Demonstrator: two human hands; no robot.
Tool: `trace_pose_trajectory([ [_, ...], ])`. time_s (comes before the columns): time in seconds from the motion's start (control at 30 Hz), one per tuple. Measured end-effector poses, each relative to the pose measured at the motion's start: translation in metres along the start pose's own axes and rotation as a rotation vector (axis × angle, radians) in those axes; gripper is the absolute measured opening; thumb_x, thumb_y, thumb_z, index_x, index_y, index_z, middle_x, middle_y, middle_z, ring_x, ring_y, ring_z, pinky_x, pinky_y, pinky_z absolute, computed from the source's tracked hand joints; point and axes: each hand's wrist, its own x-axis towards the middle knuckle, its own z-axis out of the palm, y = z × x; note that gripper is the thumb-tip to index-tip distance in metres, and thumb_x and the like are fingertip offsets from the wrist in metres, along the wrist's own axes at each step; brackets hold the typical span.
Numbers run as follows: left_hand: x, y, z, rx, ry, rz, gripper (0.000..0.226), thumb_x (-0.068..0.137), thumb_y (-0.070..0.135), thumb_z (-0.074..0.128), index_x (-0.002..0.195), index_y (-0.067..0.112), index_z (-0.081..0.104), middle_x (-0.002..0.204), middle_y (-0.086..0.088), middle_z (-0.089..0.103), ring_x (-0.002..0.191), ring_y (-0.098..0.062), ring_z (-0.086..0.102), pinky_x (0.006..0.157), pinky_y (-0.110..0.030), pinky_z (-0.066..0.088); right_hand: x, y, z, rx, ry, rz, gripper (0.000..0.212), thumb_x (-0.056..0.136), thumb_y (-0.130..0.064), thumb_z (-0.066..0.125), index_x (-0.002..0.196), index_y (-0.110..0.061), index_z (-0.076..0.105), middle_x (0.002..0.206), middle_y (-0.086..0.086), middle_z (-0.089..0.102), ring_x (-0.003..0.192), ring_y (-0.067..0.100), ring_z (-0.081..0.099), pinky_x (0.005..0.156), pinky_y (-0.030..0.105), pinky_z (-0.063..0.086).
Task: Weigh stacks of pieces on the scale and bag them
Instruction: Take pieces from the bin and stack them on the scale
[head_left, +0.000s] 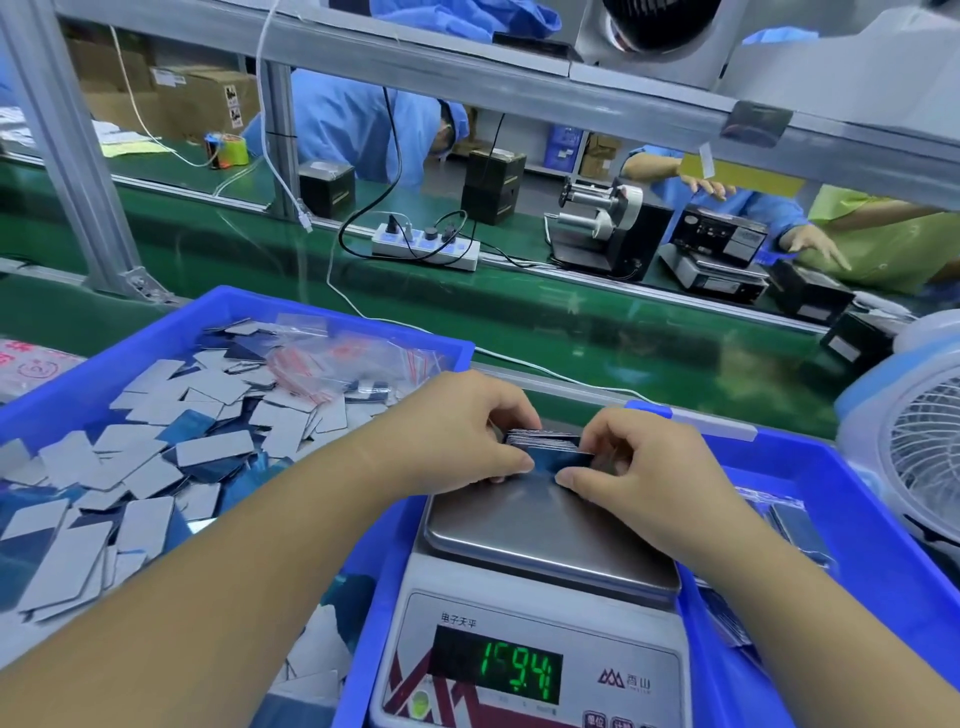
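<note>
Head view looks down on both hands meeting over the far edge of the scale (550, 530) pan. The left hand (462, 431) and the right hand (639, 462) each pinch an end of the stack of pieces (550, 448), fingers curled round it, squaring it up on the steel. The display (496, 670) glows green with a reading, so I'd say weighing is the step in hand. Next, I reckon, calls for letting go so the number settles, then reaching left for a bag (332, 358) in the blue bin (156, 332) of loose pieces.
</note>
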Motion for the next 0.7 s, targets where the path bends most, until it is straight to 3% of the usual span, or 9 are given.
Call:
trace_pose_trajectory([
  [0.17, -0.001, 0.001, 0.000, 0.053, 0.025, 0.053, 0.021, 0.079, 0.017, 0.073, 0.087, 0.036, 0.070, 0.058, 0.027, 0.062, 0.054, 0.005, 0.056, 0.052, -0.006, 0.039, -0.001, -0.005, -0.005, 0.186, -0.001, 0.020, 0.034, 0.069, -0.030, 0.085, 0.087, -0.039, 0.058, 0.079, -0.031, 0.061, 0.055, 0.003, 0.052, 0.056, 0.011, 0.040],
  [0.27, -0.001, 0.002, 0.004, 0.044, 0.024, 0.077, 0.028, 0.077, 0.013, 0.069, 0.089, 0.037, 0.066, 0.060, 0.023, 0.060, 0.055, 0.002, 0.051, 0.057, -0.012, 0.043, -0.005, -0.018, 0.003, 0.092, -0.023, -0.079, 0.037, 0.072, -0.021, 0.083, 0.087, -0.044, 0.058, 0.073, -0.043, 0.054, 0.066, -0.003, 0.053, 0.063, 0.007, 0.039],
  [0.33, -0.002, 0.003, 0.006, 0.015, 0.028, 0.080, 0.030, 0.077, 0.010, 0.065, 0.092, 0.036, 0.062, 0.067, 0.021, 0.063, 0.057, -0.001, 0.052, 0.060, -0.015, 0.046, -0.005, -0.021, 0.002, 0.064, -0.011, -0.097, 0.036, 0.074, -0.019, 0.081, 0.086, -0.044, 0.058, 0.071, -0.047, 0.051, 0.070, -0.008, 0.052, 0.065, 0.004, 0.037],
  [0.4, -0.003, 0.006, 0.006, -0.021, 0.033, 0.078, 0.033, 0.077, 0.012, 0.061, 0.098, 0.037, 0.056, 0.087, 0.018, 0.067, 0.064, -0.002, 0.055, 0.065, -0.019, 0.048, -0.004, -0.017, -0.001, 0.046, -0.001, -0.075, 0.034, 0.074, -0.020, 0.081, 0.083, -0.043, 0.058, 0.069, -0.046, 0.051, 0.068, -0.008, 0.052, 0.063, 0.004, 0.036],
  [0.5, -0.005, 0.010, 0.005, 0.050, -0.063, 0.031, 0.052, 0.074, 0.028, 0.054, 0.122, 0.043, 0.043, 0.123, 0.016, 0.057, 0.102, -0.004, 0.055, 0.089, -0.025, 0.047, -0.002, -0.014, -0.002, 0.050, -0.013, -0.010, 0.028, 0.073, -0.025, 0.082, 0.083, -0.039, 0.060, 0.065, -0.044, 0.051, 0.064, -0.008, 0.051, 0.060, 0.005, 0.036],
  [0.57, -0.008, 0.012, 0.009, 0.237, -0.197, -0.017, 0.070, 0.075, 0.038, 0.050, 0.139, 0.048, 0.024, 0.144, 0.004, 0.041, 0.136, -0.018, 0.033, 0.111, -0.034, 0.032, -0.003, -0.015, -0.001, 0.062, -0.033, 0.000, 0.030, 0.073, -0.028, 0.082, 0.082, -0.040, 0.056, 0.064, -0.046, 0.050, 0.064, -0.012, 0.050, 0.060, 0.004, 0.036],
  [0.63, -0.011, 0.016, 0.019, 0.387, -0.277, 0.009, 0.076, 0.082, 0.041, 0.043, 0.148, 0.043, 0.007, 0.158, 0.003, 0.024, 0.150, -0.014, 0.005, 0.120, -0.041, 0.012, -0.003, -0.015, -0.001, 0.073, -0.047, 0.006, 0.029, 0.075, -0.029, 0.080, 0.085, -0.041, 0.056, 0.062, -0.047, 0.049, 0.063, -0.013, 0.051, 0.059, 0.004, 0.036],
  [0.7, -0.012, 0.019, 0.031, 0.530, -0.280, 0.024, 0.082, 0.085, 0.042, 0.033, 0.156, 0.032, -0.008, 0.167, -0.001, 0.006, 0.153, -0.016, -0.011, 0.122, -0.048, 0.000, -0.002, -0.015, -0.002, 0.046, -0.057, 0.000, 0.028, 0.077, -0.024, 0.077, 0.092, -0.040, 0.060, 0.063, -0.048, 0.048, 0.065, -0.014, 0.051, 0.060, 0.003, 0.036],
])
